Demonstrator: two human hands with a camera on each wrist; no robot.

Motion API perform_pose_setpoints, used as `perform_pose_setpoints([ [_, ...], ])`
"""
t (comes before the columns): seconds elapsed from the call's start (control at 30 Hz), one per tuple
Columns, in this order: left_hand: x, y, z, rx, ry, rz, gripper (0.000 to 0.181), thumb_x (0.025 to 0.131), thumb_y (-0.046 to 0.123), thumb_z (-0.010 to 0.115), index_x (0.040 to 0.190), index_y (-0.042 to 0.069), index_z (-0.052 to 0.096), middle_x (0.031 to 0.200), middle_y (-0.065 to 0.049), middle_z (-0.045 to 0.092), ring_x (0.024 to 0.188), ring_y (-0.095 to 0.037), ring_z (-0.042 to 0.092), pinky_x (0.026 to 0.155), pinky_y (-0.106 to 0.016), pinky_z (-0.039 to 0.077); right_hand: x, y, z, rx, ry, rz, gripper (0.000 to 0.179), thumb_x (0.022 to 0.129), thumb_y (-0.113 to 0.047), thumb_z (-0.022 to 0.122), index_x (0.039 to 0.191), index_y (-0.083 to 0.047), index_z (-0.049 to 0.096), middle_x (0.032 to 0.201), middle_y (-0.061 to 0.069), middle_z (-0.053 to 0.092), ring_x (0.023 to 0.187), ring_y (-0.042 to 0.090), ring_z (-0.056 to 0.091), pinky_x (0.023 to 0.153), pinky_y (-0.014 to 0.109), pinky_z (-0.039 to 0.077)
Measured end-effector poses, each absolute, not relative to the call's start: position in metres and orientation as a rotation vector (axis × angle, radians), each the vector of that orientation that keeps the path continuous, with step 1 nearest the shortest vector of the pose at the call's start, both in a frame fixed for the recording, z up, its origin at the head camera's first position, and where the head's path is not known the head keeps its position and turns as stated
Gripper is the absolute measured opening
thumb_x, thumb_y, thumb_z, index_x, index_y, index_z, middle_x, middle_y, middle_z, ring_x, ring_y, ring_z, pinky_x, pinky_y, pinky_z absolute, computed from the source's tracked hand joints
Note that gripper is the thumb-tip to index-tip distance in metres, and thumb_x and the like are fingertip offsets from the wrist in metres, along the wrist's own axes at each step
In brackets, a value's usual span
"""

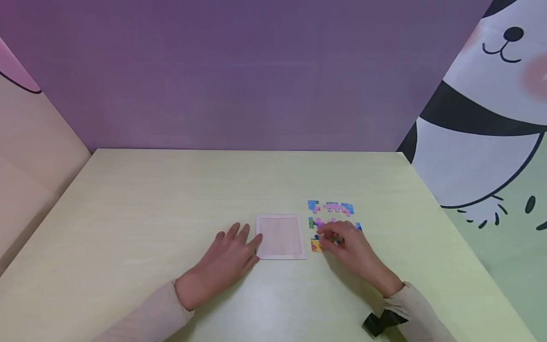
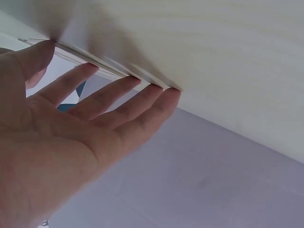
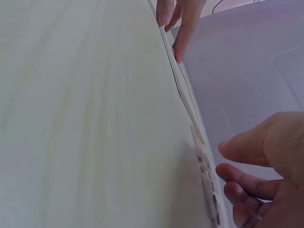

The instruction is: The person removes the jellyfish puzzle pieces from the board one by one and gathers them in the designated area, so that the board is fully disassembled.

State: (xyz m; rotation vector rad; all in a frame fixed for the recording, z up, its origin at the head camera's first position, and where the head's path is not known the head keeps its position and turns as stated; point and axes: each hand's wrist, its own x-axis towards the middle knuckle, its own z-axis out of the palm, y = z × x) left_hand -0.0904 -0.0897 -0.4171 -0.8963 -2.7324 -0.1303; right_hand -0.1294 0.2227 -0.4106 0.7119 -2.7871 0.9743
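Note:
A square, shallow white puzzle frame (image 1: pixel 280 237) with a pale pink inside lies flat on the table. My left hand (image 1: pixel 226 259) rests on the table at its left side, fingers spread, with fingertips at the frame's edge. To the right lie several jigsaw pieces in loose rows, among them a blue-and-pink piece (image 1: pixel 348 208) and a yellow piece (image 1: pixel 316 245). Close over the lower pieces is my right hand (image 1: pixel 352 249), which hides some of them. Its thumb (image 3: pixel 244 146) and bent fingers stand apart with nothing between them in the right wrist view.
The pale wooden table (image 1: pixel 171 190) reaches back to a purple wall (image 1: pixel 239 76). A panda picture (image 1: pixel 487 95) covers the right wall. A black strap with a small block (image 1: pixel 376 325) is on the right sleeve.

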Motion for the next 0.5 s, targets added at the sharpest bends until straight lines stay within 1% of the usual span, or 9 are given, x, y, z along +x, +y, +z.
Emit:
perform_pose_setpoints([
  [0.17,-0.092,-0.092,-0.417,-0.908,-2.705,-0.083,0.044,0.092,0.033,0.070,0.132,0.016,0.063,0.110,-0.017,0.063,0.103,-0.038,0.061,0.065,-0.041,0.052,-0.129,0.226,-0.403,0.677,-2.754,0.896,0.017,0.089,-0.003,0.071,0.106,-0.006,0.072,0.093,-0.003,0.068,0.090,0.020,0.057,0.073,0.039,0.050],
  [0.27,-0.088,-0.095,-0.416,-0.934,-2.698,-0.094,0.048,0.092,0.035,0.070,0.135,0.017,0.060,0.107,-0.014,0.064,0.096,-0.034,0.062,0.060,-0.038,0.052,-0.126,0.232,-0.396,0.622,-2.741,0.888,0.018,0.091,-0.004,0.070,0.109,-0.007,0.071,0.098,-0.002,0.069,0.091,0.019,0.055,0.074,0.040,0.049],
  [0.3,-0.086,-0.097,-0.415,-0.940,-2.706,-0.118,0.049,0.093,0.036,0.069,0.136,0.017,0.059,0.108,-0.014,0.064,0.095,-0.033,0.062,0.060,-0.038,0.052,-0.124,0.235,-0.394,0.612,-2.727,0.884,0.019,0.091,-0.005,0.071,0.109,-0.008,0.071,0.098,-0.001,0.069,0.090,0.018,0.055,0.074,0.039,0.049],
  [0.37,-0.080,-0.103,-0.412,-0.941,-2.729,-0.200,0.049,0.093,0.036,0.069,0.137,0.015,0.058,0.114,-0.014,0.065,0.097,-0.032,0.063,0.062,-0.039,0.054,-0.121,0.240,-0.389,0.595,-2.690,0.876,0.019,0.091,-0.005,0.071,0.109,-0.008,0.071,0.098,-0.002,0.069,0.089,0.017,0.055,0.072,0.036,0.048],
  [0.4,-0.076,-0.108,-0.411,-0.933,-2.743,-0.257,0.049,0.094,0.035,0.068,0.137,0.014,0.057,0.118,-0.015,0.065,0.101,-0.032,0.064,0.066,-0.041,0.055,-0.119,0.243,-0.386,0.594,-2.664,0.874,0.019,0.090,-0.004,0.071,0.109,-0.009,0.071,0.098,-0.001,0.069,0.088,0.017,0.055,0.072,0.034,0.047],
  [0.5,-0.069,-0.125,-0.405,-0.858,-2.779,-0.391,0.051,0.096,0.035,0.066,0.141,0.013,0.055,0.133,-0.018,0.060,0.117,-0.033,0.061,0.082,-0.049,0.054,-0.115,0.252,-0.378,0.601,-2.574,0.793,0.021,0.088,-0.002,0.072,0.107,-0.009,0.071,0.099,0.001,0.068,0.092,0.018,0.053,0.075,0.032,0.044],
])
